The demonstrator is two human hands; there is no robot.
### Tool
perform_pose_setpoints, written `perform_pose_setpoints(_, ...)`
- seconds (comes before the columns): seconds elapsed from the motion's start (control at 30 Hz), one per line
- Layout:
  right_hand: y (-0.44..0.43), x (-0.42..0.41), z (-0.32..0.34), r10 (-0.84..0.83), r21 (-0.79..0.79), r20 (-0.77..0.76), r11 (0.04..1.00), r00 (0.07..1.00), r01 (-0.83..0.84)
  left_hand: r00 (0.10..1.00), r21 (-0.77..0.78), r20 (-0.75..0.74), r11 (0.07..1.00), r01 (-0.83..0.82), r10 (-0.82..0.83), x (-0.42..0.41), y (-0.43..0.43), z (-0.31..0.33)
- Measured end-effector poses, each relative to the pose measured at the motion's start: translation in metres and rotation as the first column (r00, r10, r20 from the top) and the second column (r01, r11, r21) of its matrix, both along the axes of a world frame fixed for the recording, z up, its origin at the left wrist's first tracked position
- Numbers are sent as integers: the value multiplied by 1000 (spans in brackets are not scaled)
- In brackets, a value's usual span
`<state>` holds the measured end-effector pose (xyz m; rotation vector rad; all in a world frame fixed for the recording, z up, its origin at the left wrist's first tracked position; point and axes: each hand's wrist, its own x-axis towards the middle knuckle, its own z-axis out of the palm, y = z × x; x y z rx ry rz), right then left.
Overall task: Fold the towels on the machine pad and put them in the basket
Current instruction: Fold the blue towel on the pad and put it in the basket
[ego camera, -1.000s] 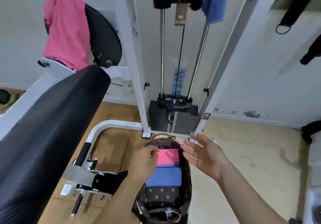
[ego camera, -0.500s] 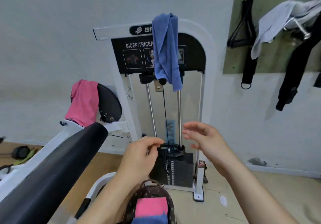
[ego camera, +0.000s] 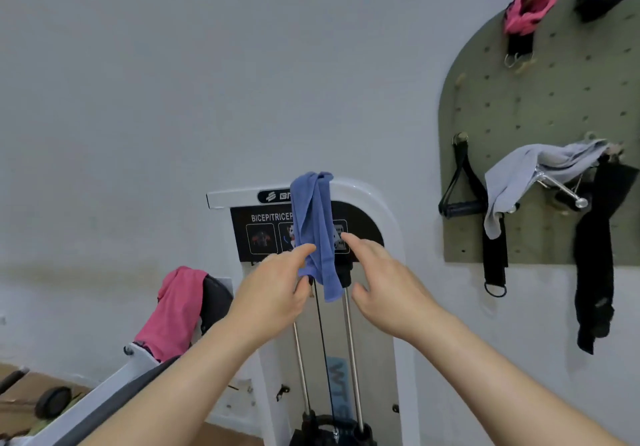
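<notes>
Flanking towel (ego camera: pixel 316 231) edges: left hand (ego camera: pixel 277 295), right hand (ego camera: pixel 386 289)

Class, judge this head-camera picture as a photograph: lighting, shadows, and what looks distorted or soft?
Head view: soft, even light on the wall, no harsh glare; a faint shadow beside the black strap below the pegboard; wide-angle stretch in the forearms near the bottom edge; blue towel, left hand and right hand slightly soft.

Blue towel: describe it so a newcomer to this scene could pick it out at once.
Find the white weight machine with the black BICEP/TRICEP panel. The blue towel hangs bunched over its top arch, down across that panel. It is the only blue cloth: the pink towel drapes the round pad lower left, the grey towel hangs on the pegboard.
</notes>
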<state>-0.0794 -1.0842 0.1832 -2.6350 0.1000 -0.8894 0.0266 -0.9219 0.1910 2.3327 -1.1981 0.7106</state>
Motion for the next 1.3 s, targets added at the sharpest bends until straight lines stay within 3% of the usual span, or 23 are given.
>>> perform_pose_setpoints(0.37, -96, 140, 81, -63, -274, 17, 960, 998, 65, 960, 18, 146, 970, -243, 238, 146, -101, 53)
perform_pose_setpoints(0.6, -140, 265, 115, -10, -179, -35, 984, 999, 4, 960, -200, -44, 939, -279, 275, 246, -161, 62)
perform_pose_setpoints(0.7, -152, 300, 129, 85, -158, -81, 983, 993, -97, 974, -355, -92, 908, -224, 205, 265, -163, 68)
perform_pose_setpoints(0.77, -158, 313, 138, 152, -139, -140, 975, 978, -172, 976, -481, -210, 862, -161, 65, 270, -158, 74)
perform_pose_setpoints(0.83, -162, 320, 146, 211, -83, -193, 970, 958, -230, 894, -648, -397, 754, -113, -207, 268, -152, 82)
perform_pose_setpoints(0.93, -164, 319, 153, 285, -12, -161, 957, 945, -291, 606, -797, -508, 601, -61, -613, 253, -147, 95)
perform_pose_setpoints(1.0, -166, 312, 151, 297, -47, -96, 952, 950, -302, 445, -822, -506, 570, 13, -739, 239, -144, 101)
perform_pose_setpoints(1.03, -168, 305, 149, 310, -36, -70, 949, 948, -313, 407, -815, -509, 577, 55, -758, 231, -142, 103)
perform_pose_setpoints(1.1, -172, 281, 144, 383, 114, -13, 918, 924, -379, 421, -781, -530, 617, 94, -736, 214, -138, 103)
perform_pose_setpoints(1.2, -179, 234, 138, 408, 314, 43, 861, 912, -400, 565, -654, -589, 752, 86, -577, 184, -133, 99)
perform_pose_setpoints(1.3, -189, 185, 125, 413, 318, -129, 879, 902, -357, 608, -561, -604, 817, 135, -515, 147, -129, 89)
